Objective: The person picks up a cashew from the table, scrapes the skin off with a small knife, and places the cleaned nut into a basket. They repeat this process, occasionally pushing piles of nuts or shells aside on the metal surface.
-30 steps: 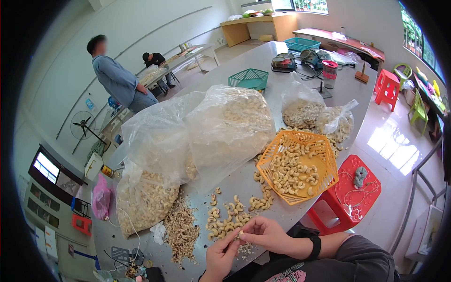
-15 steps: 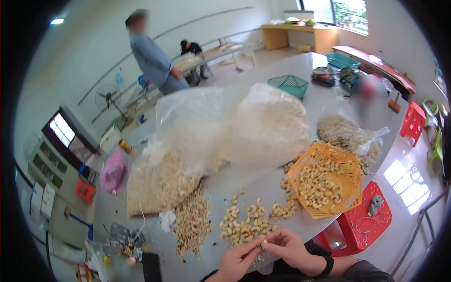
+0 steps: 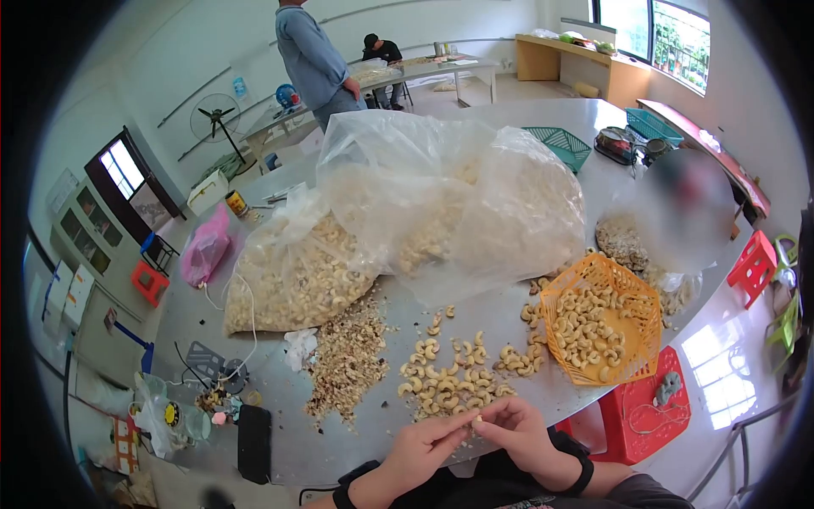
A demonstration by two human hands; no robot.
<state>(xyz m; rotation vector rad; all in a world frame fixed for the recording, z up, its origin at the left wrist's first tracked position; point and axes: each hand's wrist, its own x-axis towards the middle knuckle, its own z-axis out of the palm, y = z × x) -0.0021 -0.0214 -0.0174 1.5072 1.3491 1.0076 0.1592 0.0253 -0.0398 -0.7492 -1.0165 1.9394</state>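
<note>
At the near edge of the table my left hand (image 3: 422, 451) and my right hand (image 3: 519, 437) meet, fingertips together. Between them a small pale cashew nut (image 3: 478, 419) shows, mostly covered by the fingers. Both hands are closed around it. Just beyond my fingers lies a loose pile of cashew nuts (image 3: 445, 386) on the metal table (image 3: 339, 458). To the right stands an orange plastic basket (image 3: 646, 339) partly filled with cashews. A heap of brown skins and crumbs (image 3: 346, 360) spreads left of the loose nuts.
Large clear bags of cashews (image 3: 292, 276) cover the table's middle. A black phone-like slab (image 3: 254, 443) lies at the left edge, near a pink bag (image 3: 206, 248). A red stool (image 3: 632, 424) stands at right. Behind the table stands a person in blue (image 3: 315, 59); another sits farther back.
The camera view has tilted and shifted, so the table and background sit differently. My hands stay together at the nut, with the fingers slightly moved.
</note>
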